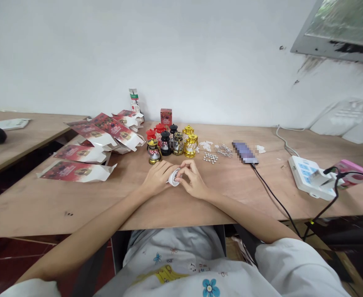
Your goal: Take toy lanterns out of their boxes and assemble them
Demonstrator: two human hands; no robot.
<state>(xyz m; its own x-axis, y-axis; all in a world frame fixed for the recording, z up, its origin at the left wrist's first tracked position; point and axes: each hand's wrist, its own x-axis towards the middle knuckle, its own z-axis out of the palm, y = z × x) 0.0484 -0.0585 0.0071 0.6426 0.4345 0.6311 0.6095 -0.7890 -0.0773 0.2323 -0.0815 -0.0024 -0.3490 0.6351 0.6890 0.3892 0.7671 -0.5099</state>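
Near the front middle of the table, my left hand (159, 178) is closed around a small round white plastic piece (173, 178) with a hollow facing me. My right hand (192, 180) has its thumb and fingertips pinched at that hollow; whatever small part they hold is too tiny to make out. Just beyond my hands stand several miniature lanterns, among them a black-and-gold lantern (154, 152), a gold lantern (191, 146) and a red lantern (151, 135). To their right lie silver button cells (210, 157), a heap of thin wire pieces (224, 150) and small white bits (206, 145).
Flattened red printed boxes (79, 171) are piled at the left. A standing red box (166, 116) is behind the lanterns. On the right lie a phone (245, 152) with a black cable and a white power strip (308, 177) with plugs.
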